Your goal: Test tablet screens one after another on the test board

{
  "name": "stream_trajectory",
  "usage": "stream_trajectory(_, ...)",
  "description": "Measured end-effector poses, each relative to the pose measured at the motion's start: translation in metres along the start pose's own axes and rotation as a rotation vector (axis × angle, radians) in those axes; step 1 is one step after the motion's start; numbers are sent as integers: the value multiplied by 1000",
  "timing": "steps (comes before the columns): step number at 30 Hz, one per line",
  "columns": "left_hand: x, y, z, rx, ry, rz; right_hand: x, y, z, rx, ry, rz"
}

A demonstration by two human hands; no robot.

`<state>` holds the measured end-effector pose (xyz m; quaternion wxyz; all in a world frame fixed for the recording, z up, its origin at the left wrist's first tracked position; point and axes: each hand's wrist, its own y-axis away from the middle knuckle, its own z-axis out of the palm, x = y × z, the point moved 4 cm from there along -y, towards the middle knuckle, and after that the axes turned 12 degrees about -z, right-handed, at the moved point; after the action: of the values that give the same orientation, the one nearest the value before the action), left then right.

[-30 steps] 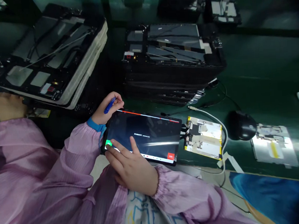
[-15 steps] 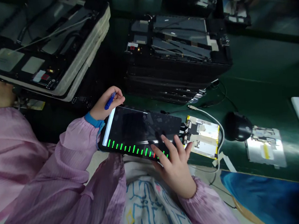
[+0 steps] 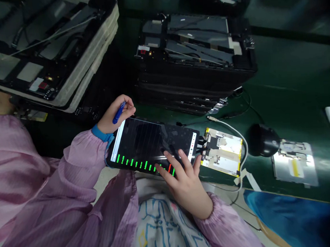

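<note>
My left hand [image 3: 117, 113] is closed on a blue pen [image 3: 119, 112], just beyond the left end of a tablet screen panel [image 3: 151, 135]. A blue strap [image 3: 102, 134] circles that wrist. The lit screen shows a dark background, a row of green text with one red entry and a white bar at either end. My right hand [image 3: 182, 174] lies over the panel's near right part, fingers spread, hiding some of the text. Short ribbon cables join the panel to an opened board and battery assembly [image 3: 222, 151] at its right.
A stack of opened tablet panels [image 3: 198, 69] stands behind the screen; another foam-edged stack [image 3: 89, 68] is at the left. A white cable [image 3: 246, 148] loops around the battery assembly. At right are a black rounded device [image 3: 262, 140] and a metal plate assembly [image 3: 294, 164]. Another person's pink sleeve [image 3: 13, 159] is at left.
My right hand has slid left across the screen, uncovering its right end, where a white bar with icons now shows. My left hand keeps its grip on the pen.
</note>
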<state>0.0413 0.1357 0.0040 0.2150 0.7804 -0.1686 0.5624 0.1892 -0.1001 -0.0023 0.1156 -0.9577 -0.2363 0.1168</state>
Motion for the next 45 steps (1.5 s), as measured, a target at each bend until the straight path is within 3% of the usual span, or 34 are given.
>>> stream_trajectory(16,1,-1,-1,1,-2,-27,12,4,-5,88,-62,30)
stream_trajectory(26,0,-4,-5,4,-26,-58,14,2,-6,64,-53,-4)
stream_trajectory(29,1,-5,-7,12,-39,-80,37,4,-21,194,-112,24)
stream_trajectory(32,1,-7,-8,9,-44,-80,85,14,-40,365,-100,237)
stream_trajectory(34,0,-8,-9,8,-44,-72,118,22,-46,412,-82,354)
stream_trajectory(37,-1,-9,-10,-2,-3,-82,155,31,-41,405,-64,417)
stream_trajectory(40,-4,-9,-9,-31,66,-99,173,35,-29,406,-42,445)
stream_trajectory(45,-3,-9,-5,-4,148,-122,179,37,-16,433,-120,482)
